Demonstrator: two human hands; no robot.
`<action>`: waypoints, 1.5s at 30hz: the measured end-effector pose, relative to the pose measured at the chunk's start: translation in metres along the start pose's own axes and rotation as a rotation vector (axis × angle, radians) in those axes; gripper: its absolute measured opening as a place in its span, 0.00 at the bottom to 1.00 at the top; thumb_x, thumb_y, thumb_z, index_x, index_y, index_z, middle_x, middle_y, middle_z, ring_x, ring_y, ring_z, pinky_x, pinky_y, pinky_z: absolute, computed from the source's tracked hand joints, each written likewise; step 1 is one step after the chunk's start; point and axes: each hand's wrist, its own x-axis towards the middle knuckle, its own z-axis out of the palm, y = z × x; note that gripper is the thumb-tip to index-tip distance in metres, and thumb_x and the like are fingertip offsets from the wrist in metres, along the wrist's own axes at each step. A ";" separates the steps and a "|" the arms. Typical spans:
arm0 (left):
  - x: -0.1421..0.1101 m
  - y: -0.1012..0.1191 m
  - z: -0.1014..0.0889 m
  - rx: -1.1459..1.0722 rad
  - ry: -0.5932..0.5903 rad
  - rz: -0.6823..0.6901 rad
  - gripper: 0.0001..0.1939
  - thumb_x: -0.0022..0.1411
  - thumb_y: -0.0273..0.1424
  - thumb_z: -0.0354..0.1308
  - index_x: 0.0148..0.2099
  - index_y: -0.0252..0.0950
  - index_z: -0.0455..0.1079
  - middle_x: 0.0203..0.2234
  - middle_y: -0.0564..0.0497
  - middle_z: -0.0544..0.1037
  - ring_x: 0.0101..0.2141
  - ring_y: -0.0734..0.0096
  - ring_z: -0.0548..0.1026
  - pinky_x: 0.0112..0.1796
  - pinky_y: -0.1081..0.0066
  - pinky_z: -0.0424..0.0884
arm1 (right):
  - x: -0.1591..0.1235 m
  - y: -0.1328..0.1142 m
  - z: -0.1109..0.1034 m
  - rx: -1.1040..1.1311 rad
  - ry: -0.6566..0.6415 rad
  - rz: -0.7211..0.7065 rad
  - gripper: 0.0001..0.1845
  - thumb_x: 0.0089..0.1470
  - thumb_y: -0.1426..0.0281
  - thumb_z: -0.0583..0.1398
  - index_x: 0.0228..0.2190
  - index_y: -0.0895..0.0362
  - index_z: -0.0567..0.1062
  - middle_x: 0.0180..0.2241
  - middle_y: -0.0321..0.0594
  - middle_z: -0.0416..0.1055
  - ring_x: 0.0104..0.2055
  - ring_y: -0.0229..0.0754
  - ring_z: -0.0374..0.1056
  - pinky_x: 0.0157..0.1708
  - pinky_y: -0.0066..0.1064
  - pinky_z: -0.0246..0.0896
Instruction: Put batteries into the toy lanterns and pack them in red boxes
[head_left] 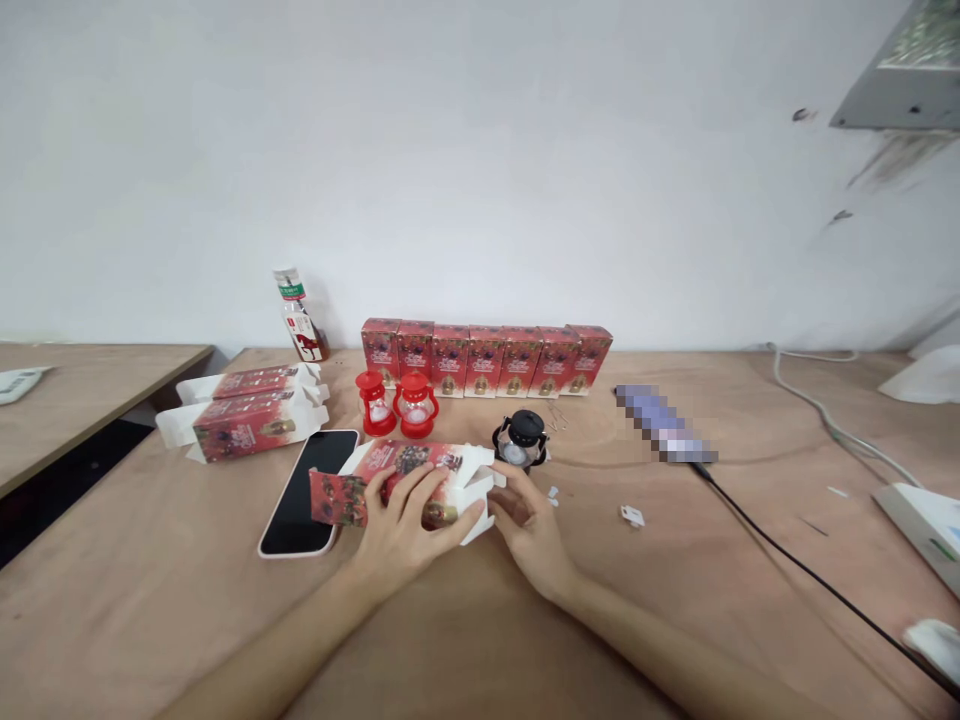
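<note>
A red printed carton (411, 458) lies on its side in front of me, its white end flaps folded out. My left hand (401, 525) is closed over it, fingers across the top and thumb along the near side by the right end. At that right end, my right hand (531, 530) pinches a white flap (480, 475) between thumb and fingers. Just behind my right hand stands a small black lantern (525, 432). Two small red lanterns, one on the left (373, 405) and one on the right (417, 405), stand behind the carton.
Several closed red cartons (486, 362) stand in a row near the wall. Two open-flapped cartons (247, 422) lie at the left. A black-screened phone (304, 500), a bottle (301, 318), a blurred device (664, 425) with a black cable and a paper scrap (631, 515) are around.
</note>
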 end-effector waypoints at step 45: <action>0.024 -0.001 -0.018 -0.228 0.037 -0.074 0.08 0.58 0.29 0.55 0.41 0.37 0.67 0.38 0.42 0.76 0.37 0.58 0.74 0.40 0.59 0.62 | -0.006 -0.015 -0.006 -0.089 -0.149 -0.230 0.13 0.63 0.62 0.50 0.42 0.53 0.70 0.35 0.38 0.73 0.37 0.39 0.72 0.38 0.30 0.68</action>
